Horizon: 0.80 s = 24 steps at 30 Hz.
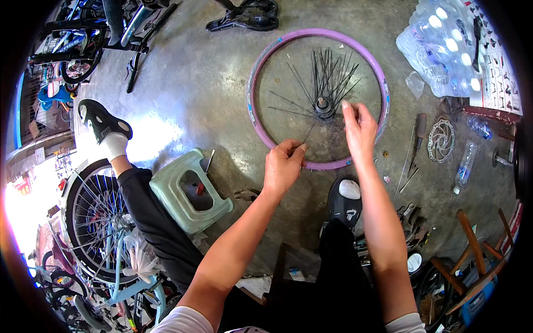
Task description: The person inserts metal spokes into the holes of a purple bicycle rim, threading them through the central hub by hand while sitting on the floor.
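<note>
The purple rim (319,32) is laid flat on the floor (200,66), with the hub (323,107) ringed inside it! Now a spoke (309,133) is pinched by the left hand (284,166) at the near edge. The right hand (361,130) is poised over the rim's right side, near the hub; whether its fingertips are together cannot be told.

White sleeves (186,321), black trousers (157,219)

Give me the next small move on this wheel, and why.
Probably guide a spoke toward the purple rim with the right hand: it's beside the hub, the left hand is at the rim, and many spokes stop short of it.
</note>
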Each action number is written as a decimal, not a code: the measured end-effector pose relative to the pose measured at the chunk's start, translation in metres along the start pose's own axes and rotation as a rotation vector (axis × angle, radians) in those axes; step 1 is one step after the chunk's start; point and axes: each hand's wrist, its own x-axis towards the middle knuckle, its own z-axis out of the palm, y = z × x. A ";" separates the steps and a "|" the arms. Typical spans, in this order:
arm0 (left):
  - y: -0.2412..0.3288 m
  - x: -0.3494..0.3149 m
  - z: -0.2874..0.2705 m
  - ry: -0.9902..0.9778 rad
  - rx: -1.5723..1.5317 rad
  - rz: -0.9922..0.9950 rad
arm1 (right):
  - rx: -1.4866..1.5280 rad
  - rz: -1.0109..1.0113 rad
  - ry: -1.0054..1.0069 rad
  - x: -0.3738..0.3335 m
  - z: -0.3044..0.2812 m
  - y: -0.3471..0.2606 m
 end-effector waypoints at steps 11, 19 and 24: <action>0.002 -0.002 0.002 -0.106 -0.326 -0.161 | 0.156 0.221 -0.088 0.041 0.000 -0.029; -0.003 -0.008 0.013 -0.142 -0.589 -0.261 | 0.617 0.223 0.018 -0.046 -0.017 -0.007; -0.004 -0.010 0.021 -0.138 -0.617 -0.260 | 1.083 0.654 0.004 -0.070 -0.015 0.022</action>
